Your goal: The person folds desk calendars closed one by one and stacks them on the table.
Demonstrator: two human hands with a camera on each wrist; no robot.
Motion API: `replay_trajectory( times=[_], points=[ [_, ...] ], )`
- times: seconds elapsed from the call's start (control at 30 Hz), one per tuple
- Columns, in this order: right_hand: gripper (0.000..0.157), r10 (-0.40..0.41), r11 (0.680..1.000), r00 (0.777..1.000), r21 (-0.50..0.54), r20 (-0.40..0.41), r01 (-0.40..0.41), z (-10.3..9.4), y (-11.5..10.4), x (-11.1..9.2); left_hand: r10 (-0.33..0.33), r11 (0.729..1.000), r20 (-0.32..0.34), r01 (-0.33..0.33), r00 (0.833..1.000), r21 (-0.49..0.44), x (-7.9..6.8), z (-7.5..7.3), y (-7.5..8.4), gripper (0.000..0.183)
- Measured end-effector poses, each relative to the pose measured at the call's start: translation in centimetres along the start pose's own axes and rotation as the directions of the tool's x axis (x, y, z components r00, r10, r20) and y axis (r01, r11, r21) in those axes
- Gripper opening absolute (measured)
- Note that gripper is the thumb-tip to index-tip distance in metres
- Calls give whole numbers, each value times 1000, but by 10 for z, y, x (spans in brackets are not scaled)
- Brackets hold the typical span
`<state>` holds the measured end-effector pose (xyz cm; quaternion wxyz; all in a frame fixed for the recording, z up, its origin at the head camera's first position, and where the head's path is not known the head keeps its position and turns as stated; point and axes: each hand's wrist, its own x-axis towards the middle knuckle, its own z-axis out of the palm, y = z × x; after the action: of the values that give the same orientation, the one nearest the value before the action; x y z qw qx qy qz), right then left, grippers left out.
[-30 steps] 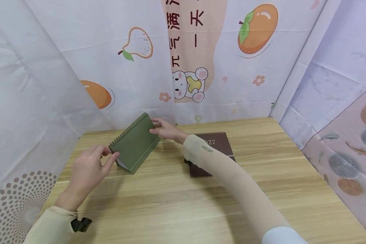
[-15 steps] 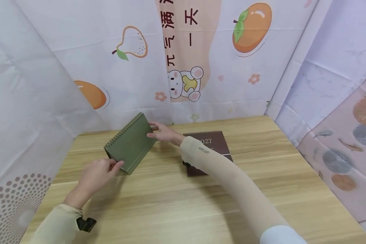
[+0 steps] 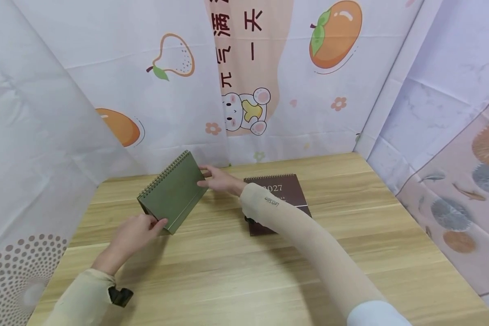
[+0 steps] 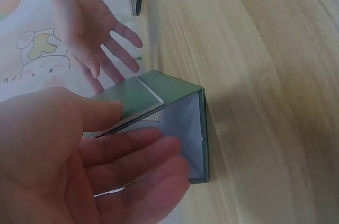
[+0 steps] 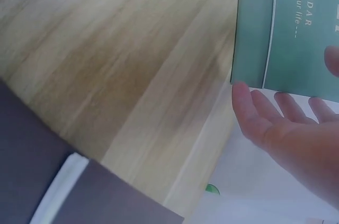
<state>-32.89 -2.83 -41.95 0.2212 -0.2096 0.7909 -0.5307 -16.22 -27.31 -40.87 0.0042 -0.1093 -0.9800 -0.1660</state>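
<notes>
A green spiral-bound desk calendar (image 3: pixel 175 192) stands tented at the back left of the table, its left side turned toward me. My left hand (image 3: pixel 135 233) holds its lower left edge. In the left wrist view, the left thumb (image 4: pixel 103 115) lies on the front panel and the fingers reach into the tent's opening. My right hand (image 3: pixel 222 179) is at the calendar's right edge. Its fingers (image 5: pixel 273 110) are extended and spread, with fingertips right at that edge. A dark brown desk calendar (image 3: pixel 287 190) marked 2027 sits to the right, partly hidden by my right forearm.
The wooden table (image 3: pixel 228 271) runs back to a printed white curtain (image 3: pixel 179 104) with fruit pictures. More curtains hang along the left and right sides. My right forearm (image 3: pixel 305 235) crosses over the table in front of the brown calendar.
My left hand has moved down from the green calendar's upper left corner to its lower left edge. The right hand stays at the right edge, and the head view has shifted slightly.
</notes>
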Motion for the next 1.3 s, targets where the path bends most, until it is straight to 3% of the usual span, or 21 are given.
replay_trajectory(
  times=[0.3,0.47,0.67,0.8,1.03,1.17,1.3],
  points=[
    [67,19,999,1000,27,14,-20,0,6,-1,-33,999,64,34,997,-10,2,7,5,46],
    [54,48,998,999,40,13,-48,-6,6,-9,-36,999,66,35,997,17,-1,8,7,38],
    [35,-11,993,1000,-115,-5,10,-9,14,-9,-72,996,101,66,992,63,-2,10,4,36],
    [34,-59,963,998,-262,-7,55,-8,17,-11,-87,995,120,79,989,66,-1,11,4,33],
    [31,-91,875,995,-474,45,102,-7,20,-20,-63,998,133,59,989,31,0,14,2,33],
    [29,-96,846,995,-524,28,96,-15,19,-25,-48,998,106,51,993,-27,2,13,0,32],
    [29,-127,845,992,-521,28,123,-26,18,-30,-10,998,79,14,997,-61,5,9,2,29]
  ],
)
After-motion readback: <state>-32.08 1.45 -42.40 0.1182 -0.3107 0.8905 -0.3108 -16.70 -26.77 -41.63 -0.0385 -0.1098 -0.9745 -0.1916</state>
